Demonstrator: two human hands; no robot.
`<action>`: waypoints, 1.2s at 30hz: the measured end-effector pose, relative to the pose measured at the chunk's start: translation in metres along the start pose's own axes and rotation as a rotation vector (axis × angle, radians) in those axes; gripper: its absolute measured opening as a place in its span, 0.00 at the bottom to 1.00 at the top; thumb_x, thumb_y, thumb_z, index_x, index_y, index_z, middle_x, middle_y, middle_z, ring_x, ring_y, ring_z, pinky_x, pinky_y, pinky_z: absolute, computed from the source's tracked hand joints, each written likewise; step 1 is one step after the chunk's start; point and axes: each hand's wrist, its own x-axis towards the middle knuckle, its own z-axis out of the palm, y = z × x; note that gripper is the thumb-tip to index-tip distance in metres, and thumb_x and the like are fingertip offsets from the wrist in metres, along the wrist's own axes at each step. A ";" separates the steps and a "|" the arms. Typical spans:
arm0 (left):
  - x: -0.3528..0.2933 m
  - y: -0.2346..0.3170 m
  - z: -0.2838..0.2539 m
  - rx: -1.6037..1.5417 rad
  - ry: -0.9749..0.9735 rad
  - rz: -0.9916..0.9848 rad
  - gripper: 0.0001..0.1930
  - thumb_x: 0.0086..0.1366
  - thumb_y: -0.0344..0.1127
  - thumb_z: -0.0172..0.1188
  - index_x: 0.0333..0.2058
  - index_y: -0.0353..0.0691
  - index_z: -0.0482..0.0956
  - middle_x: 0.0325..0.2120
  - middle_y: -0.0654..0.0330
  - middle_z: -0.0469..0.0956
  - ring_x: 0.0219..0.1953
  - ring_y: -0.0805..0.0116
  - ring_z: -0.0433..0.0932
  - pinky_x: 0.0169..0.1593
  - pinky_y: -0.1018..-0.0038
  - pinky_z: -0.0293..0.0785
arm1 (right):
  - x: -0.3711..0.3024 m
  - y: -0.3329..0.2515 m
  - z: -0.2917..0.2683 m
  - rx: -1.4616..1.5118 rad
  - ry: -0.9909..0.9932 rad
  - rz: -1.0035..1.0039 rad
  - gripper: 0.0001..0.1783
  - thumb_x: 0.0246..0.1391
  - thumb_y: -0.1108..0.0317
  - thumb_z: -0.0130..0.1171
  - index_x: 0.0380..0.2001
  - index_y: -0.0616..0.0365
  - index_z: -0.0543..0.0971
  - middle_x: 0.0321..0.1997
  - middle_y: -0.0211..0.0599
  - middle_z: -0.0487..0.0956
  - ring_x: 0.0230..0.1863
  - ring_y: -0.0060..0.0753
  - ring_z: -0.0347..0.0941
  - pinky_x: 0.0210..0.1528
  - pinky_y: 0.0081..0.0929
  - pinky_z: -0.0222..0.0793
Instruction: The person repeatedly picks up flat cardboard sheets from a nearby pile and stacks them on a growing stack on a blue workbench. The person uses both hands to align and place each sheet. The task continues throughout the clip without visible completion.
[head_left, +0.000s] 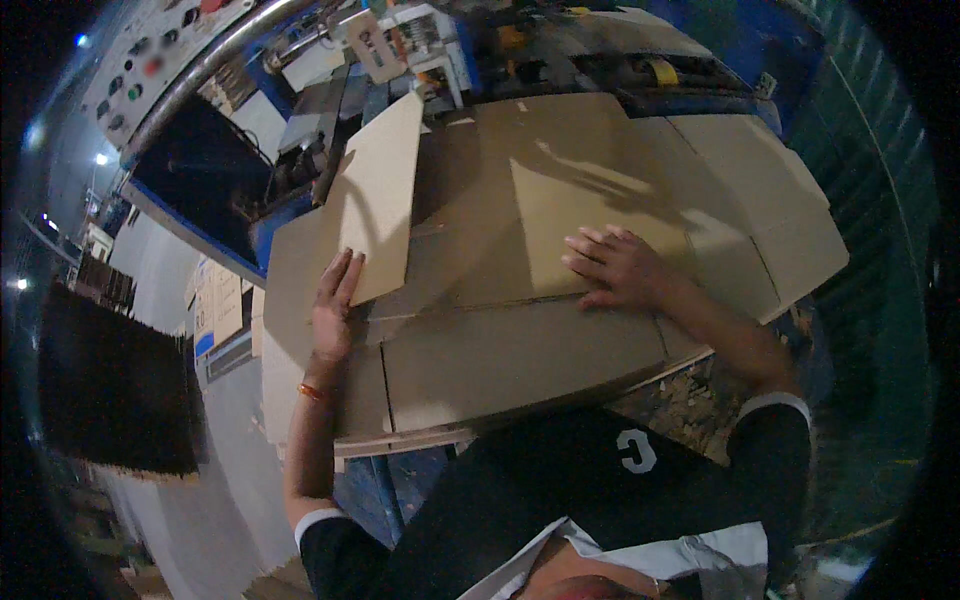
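Observation:
My left hand [336, 305] is at the lower left corner of a small pale cardboard sheet [380, 200]. Its fingers lie over the sheet's edge and the thumb is hidden. That sheet is tilted up, its top end close to the machine. Palm down, my right hand [625, 272] rests with fingers apart on a yellowish cardboard piece [560, 235]. Beneath both hands, large creased brown cardboard sheets [520, 355] cover the worktable.
Beyond the cardboard stands a blue machine [680, 98] with rollers. A control panel [150, 75] with buttons and a metal rail is at upper left. A dark stack [120, 380] stands on the floor at left. Green corrugated sheeting [875, 330] runs along the right. Scraps [690, 400] lie below the table.

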 end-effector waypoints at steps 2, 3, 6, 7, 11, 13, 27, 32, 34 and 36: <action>0.004 -0.005 0.005 -0.038 0.057 0.024 0.33 0.45 0.20 0.61 0.54 0.46 0.69 0.54 0.50 0.65 0.56 0.53 0.64 0.58 0.66 0.61 | 0.001 0.013 0.007 -0.038 0.047 -0.063 0.33 0.44 0.40 0.52 0.47 0.51 0.71 0.56 0.34 0.68 0.56 0.41 0.64 0.53 0.41 0.60; 0.003 -0.006 0.008 -0.054 0.071 0.062 0.31 0.47 0.21 0.60 0.53 0.46 0.69 0.54 0.49 0.65 0.56 0.53 0.65 0.57 0.66 0.62 | -0.001 0.023 0.009 -0.068 0.058 -0.082 0.32 0.44 0.40 0.52 0.46 0.51 0.71 0.55 0.33 0.69 0.54 0.40 0.65 0.51 0.40 0.62; 0.007 0.000 0.022 -0.022 0.095 0.128 0.26 0.52 0.24 0.58 0.53 0.43 0.69 0.52 0.46 0.67 0.53 0.52 0.67 0.55 0.66 0.64 | -0.005 0.061 0.020 -0.075 0.049 -0.086 0.31 0.44 0.41 0.52 0.45 0.52 0.71 0.52 0.31 0.70 0.52 0.38 0.67 0.48 0.36 0.66; 0.013 0.002 0.027 0.004 0.094 0.141 0.24 0.54 0.26 0.57 0.52 0.42 0.69 0.51 0.46 0.67 0.53 0.51 0.68 0.55 0.67 0.65 | -0.001 0.073 0.027 -0.055 0.041 -0.075 0.31 0.45 0.41 0.52 0.45 0.52 0.72 0.51 0.30 0.71 0.51 0.37 0.68 0.47 0.35 0.66; 0.064 0.004 0.045 -0.257 0.142 0.037 0.23 0.56 0.29 0.56 0.52 0.35 0.67 0.50 0.43 0.67 0.52 0.48 0.67 0.53 0.64 0.65 | 0.029 0.123 0.054 -0.141 0.044 0.082 0.23 0.47 0.45 0.52 0.45 0.42 0.73 0.54 0.33 0.68 0.52 0.41 0.66 0.51 0.38 0.64; 0.087 0.003 0.049 -0.413 0.181 -0.093 0.25 0.56 0.29 0.57 0.53 0.32 0.65 0.51 0.42 0.66 0.52 0.47 0.67 0.54 0.62 0.64 | 0.046 0.132 0.066 -0.298 0.146 0.078 0.20 0.49 0.48 0.53 0.45 0.37 0.74 0.57 0.35 0.66 0.53 0.44 0.65 0.53 0.41 0.62; -0.086 -0.049 -0.042 0.097 0.026 -0.753 0.24 0.67 0.39 0.41 0.58 0.32 0.56 0.56 0.47 0.60 0.56 0.55 0.62 0.58 0.66 0.57 | -0.389 0.234 -0.059 -0.062 0.952 1.902 0.36 0.49 0.43 0.52 0.56 0.56 0.66 0.57 0.50 0.66 0.58 0.48 0.62 0.59 0.37 0.56; -0.126 -0.007 -0.061 0.437 -0.002 -1.189 0.29 0.64 0.48 0.48 0.55 0.30 0.61 0.54 0.46 0.64 0.55 0.53 0.65 0.56 0.66 0.60 | -0.443 0.262 -0.020 0.027 0.988 1.751 0.35 0.50 0.44 0.51 0.55 0.57 0.66 0.57 0.50 0.66 0.57 0.47 0.63 0.58 0.37 0.57; -0.130 -0.004 -0.058 0.489 0.094 -1.124 0.31 0.63 0.52 0.48 0.54 0.30 0.63 0.54 0.47 0.64 0.56 0.52 0.63 0.57 0.66 0.58 | -0.448 0.268 -0.013 0.022 0.994 1.724 0.35 0.50 0.44 0.50 0.55 0.58 0.66 0.56 0.50 0.67 0.56 0.47 0.63 0.58 0.37 0.57; -0.126 -0.005 -0.054 0.517 0.106 -1.201 0.32 0.62 0.55 0.46 0.54 0.32 0.64 0.55 0.46 0.62 0.57 0.51 0.61 0.59 0.64 0.57 | -0.448 0.268 -0.010 0.009 0.999 1.729 0.35 0.51 0.44 0.50 0.54 0.58 0.66 0.56 0.49 0.67 0.56 0.47 0.63 0.57 0.37 0.58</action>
